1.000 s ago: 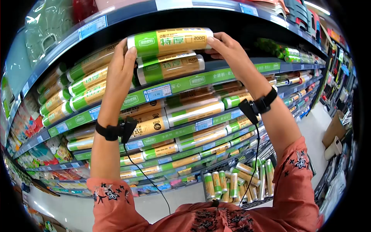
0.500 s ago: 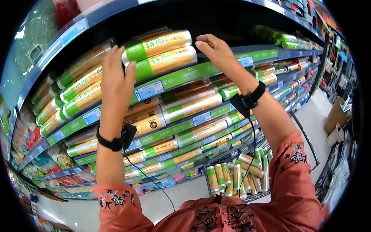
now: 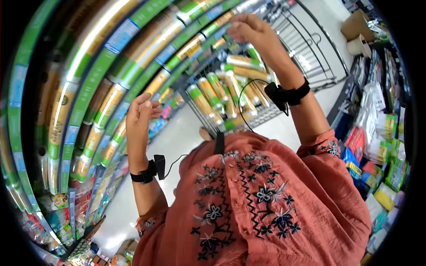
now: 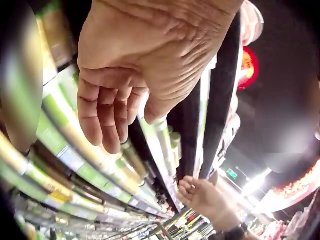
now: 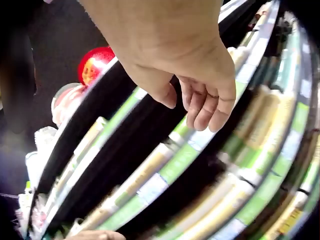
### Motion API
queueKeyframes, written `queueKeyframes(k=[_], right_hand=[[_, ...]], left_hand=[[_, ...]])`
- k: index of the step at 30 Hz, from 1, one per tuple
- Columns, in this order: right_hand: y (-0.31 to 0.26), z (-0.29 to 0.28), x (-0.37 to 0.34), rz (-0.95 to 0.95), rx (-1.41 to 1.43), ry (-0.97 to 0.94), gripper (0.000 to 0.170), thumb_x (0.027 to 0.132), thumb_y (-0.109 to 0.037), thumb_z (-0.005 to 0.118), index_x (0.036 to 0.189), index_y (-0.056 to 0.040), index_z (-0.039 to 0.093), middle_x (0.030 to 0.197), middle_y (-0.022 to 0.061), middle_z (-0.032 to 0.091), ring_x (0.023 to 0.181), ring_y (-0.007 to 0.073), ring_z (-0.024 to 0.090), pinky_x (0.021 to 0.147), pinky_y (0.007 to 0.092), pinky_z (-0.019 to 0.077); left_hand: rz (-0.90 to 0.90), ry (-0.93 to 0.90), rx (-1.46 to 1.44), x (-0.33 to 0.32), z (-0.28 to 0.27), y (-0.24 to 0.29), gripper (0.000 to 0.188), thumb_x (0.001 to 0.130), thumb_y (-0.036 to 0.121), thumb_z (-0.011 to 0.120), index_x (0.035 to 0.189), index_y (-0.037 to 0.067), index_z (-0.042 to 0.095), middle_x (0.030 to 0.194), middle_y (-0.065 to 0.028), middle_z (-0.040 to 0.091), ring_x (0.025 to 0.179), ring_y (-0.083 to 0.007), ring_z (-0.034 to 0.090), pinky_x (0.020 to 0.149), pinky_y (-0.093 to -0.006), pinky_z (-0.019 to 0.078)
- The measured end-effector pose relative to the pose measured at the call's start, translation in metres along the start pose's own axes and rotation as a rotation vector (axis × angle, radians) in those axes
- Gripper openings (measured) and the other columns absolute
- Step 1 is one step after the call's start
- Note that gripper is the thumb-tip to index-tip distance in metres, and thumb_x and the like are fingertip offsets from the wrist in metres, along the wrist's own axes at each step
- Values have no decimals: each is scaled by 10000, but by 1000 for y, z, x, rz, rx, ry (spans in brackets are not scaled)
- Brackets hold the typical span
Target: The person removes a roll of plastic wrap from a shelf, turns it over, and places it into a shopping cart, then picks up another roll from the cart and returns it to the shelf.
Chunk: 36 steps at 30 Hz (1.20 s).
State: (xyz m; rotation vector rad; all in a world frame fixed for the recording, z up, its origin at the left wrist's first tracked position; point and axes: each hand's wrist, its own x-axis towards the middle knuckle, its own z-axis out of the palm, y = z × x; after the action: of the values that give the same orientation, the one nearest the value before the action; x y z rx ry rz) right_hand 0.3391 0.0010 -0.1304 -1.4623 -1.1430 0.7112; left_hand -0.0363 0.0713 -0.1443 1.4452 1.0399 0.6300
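Note:
My left hand [image 3: 141,117] hangs in the air beside the shelves with nothing in it, its fingers loosely bent. Farther forward, my right hand [image 3: 254,33] is held out above the far side of the cart, also with nothing in its grasp. In the left wrist view the left hand [image 4: 145,65] droops with relaxed fingers; the right wrist view likewise has the right hand [image 5: 187,75] loosely curled. Several wrapped rolls [image 3: 204,95] with green and tan labels lie piled in the wire cart [image 3: 271,116], nearest the right hand.
Tiered shelves [image 3: 116,42] with similar rolls curve along the left. Bagged goods [image 3: 385,195] line the right side. A cardboard box [image 3: 355,25] stands at the far right, and pale floor [image 3: 122,201] shows between the body and the shelves.
A second ago both hands held a roll by its ends; by half a second ago it lay on the top shelf, released. Since then the view has turned down toward the cart and the hands have left the shelf.

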Motion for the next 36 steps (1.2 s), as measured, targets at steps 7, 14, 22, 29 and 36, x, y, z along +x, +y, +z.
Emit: queueKeyframes(k=[7, 14, 22, 29, 36], right_hand=[[170, -1, -87, 578, 39, -49, 349, 912, -290, 669, 1077, 16, 655, 885, 68, 682, 790, 144, 662, 687, 284, 535], [267, 54, -125, 760, -58, -285, 358, 880, -327, 687, 1015, 5, 694, 836, 132, 712, 726, 210, 693, 654, 349, 568], [284, 142, -126, 829, -169, -669, 727, 829, -435, 756, 1349, 16, 522, 1072, 175, 676, 924, 259, 672, 792, 371, 552], [295, 191, -146, 868, -184, -537, 829, 766, -333, 782, 1387, 47, 387, 1189, 286, 652, 1116, 406, 656, 935, 428, 526], [303, 210, -152, 875, -214, -433, 864, 750, -349, 782, 1397, 56, 378, 1215, 301, 642, 1121, 416, 656, 945, 413, 538]], left_hand=[[-189, 8, 26, -9, 36, -24, 394, 1049, 278, 531, 1313, -11, 573, 1083, -131, 694, 929, -186, 684, 811, -314, 541], [-236, 46, 72, -19, 60, -21, 434, 1054, 339, 548, 1301, -17, 582, 1076, -129, 684, 945, -189, 677, 811, -314, 540], [-329, 111, 82, -49, 66, -26, 438, 1053, 349, 539, 1289, -18, 581, 1078, -151, 688, 917, -199, 690, 798, -313, 550], [-361, 159, 86, -61, 46, -31, 402, 1056, 321, 533, 1272, -14, 585, 1069, -142, 690, 922, -202, 692, 803, -319, 555], [-398, 161, 79, -67, 25, -41, 416, 1051, 345, 550, 1263, -10, 600, 1070, -138, 695, 932, -202, 694, 802, -320, 557]])
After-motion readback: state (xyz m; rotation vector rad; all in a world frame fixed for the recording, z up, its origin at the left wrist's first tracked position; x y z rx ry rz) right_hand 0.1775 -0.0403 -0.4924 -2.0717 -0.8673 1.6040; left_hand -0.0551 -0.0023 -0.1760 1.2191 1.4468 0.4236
